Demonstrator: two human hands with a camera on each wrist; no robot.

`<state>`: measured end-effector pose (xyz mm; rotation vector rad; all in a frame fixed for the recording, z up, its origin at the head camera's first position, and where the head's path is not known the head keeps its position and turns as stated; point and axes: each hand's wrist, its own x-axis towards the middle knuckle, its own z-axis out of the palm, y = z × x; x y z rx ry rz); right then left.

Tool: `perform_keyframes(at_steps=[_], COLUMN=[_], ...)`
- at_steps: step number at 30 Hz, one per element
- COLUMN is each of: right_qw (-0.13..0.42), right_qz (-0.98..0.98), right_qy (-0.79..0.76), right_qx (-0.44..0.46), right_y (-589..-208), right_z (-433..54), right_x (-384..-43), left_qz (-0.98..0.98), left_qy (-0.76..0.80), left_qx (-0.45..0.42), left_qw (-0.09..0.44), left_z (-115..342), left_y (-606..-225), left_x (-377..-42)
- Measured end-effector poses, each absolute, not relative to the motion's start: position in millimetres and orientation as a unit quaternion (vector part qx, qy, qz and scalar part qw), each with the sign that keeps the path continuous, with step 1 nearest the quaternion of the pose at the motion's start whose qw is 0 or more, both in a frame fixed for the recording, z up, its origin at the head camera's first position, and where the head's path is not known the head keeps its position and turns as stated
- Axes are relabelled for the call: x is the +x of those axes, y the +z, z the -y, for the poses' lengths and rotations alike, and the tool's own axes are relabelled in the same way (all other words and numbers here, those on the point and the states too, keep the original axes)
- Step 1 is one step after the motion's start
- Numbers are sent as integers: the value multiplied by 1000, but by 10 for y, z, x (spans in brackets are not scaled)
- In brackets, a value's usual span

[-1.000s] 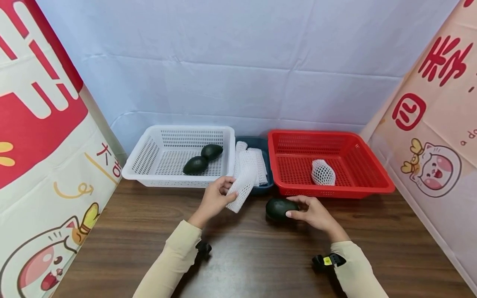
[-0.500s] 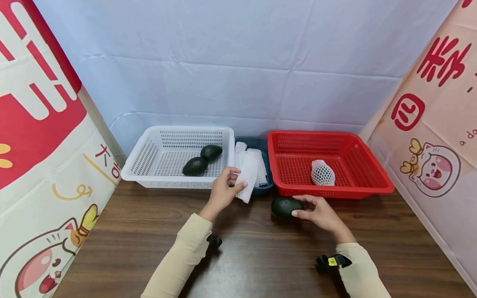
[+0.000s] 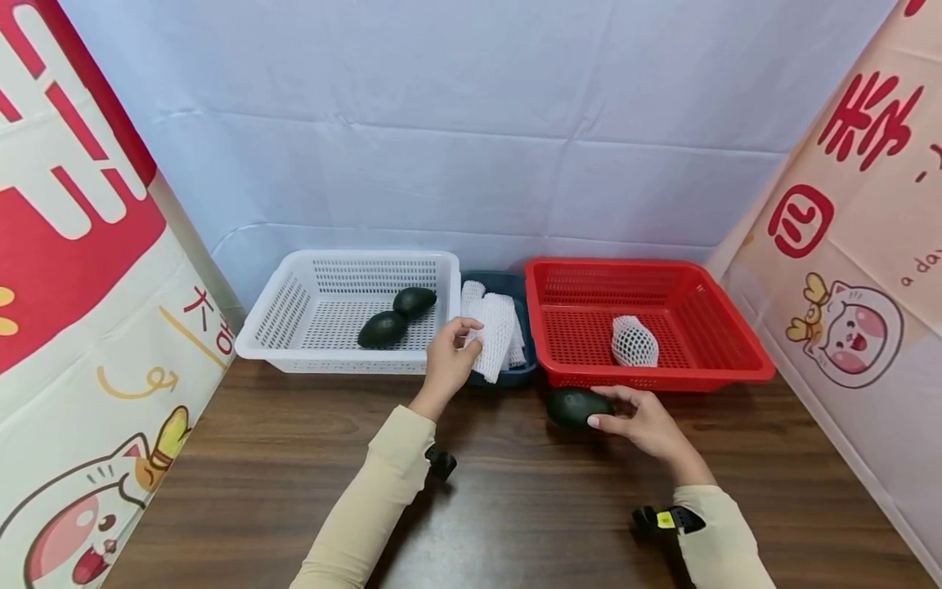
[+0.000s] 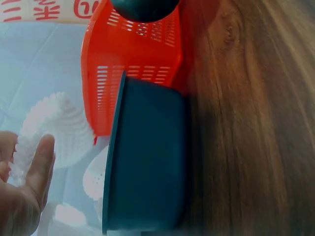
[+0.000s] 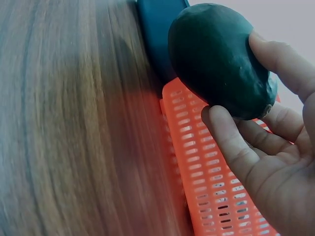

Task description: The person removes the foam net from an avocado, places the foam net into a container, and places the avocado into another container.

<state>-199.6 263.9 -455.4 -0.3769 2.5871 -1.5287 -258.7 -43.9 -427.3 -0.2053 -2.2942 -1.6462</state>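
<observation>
My left hand (image 3: pixel 450 360) pinches a white foam net sleeve (image 3: pixel 497 335) by its near end, over the dark blue basin (image 3: pixel 511 284). The left wrist view shows the ribbed sleeve (image 4: pixel 66 130) above the level of the basin wall (image 4: pixel 147 157). More white sleeves lie in the basin, partly hidden behind the held one. In front of the red basket, my right hand (image 3: pixel 648 421) grips a dark green avocado (image 3: pixel 570 407) at its right end. Seen from the right wrist, thumb and fingers hold the bare avocado (image 5: pixel 216 59) near its stem end.
Left of the basin stands a white basket (image 3: pixel 346 360) with two bare avocados (image 3: pixel 384 329) inside. To the right, a red basket (image 3: pixel 655 376) holds one avocado in a foam net (image 3: pixel 634 342). Brown wooden table (image 3: pixel 508 523) stretches in front; cloth walls enclose the back and sides.
The left hand has moved right and away from me with the sleeve, which now sits farther over the basin. The right hand has shifted slightly right with the avocado.
</observation>
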Motion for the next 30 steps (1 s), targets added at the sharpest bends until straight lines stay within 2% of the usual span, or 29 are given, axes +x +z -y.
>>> perform_keyframes(at_steps=[5,13,19,30], right_qw=[56,52,48,42], right_qz=[-848,-855,-857,-861], right_qy=[-515,-507,-503,-496], right_qx=[-111,-99,-101,-103], right_y=[-4543,-4525,-4546,-4544], right_z=[-2672,-2755,-2803,-2811], right_x=[-1971,-1964,-1968,-1945], left_qz=[811,834,841,852], left_qy=[-562,-542,-533,-500], left_qx=[-57,-64,-76,-113], left_qw=[153,83,63,107], left_z=[386,297,231,221], left_y=[-4260,-4231,-4234,-4212], left_x=[-2642,-2737,-2787,-2773])
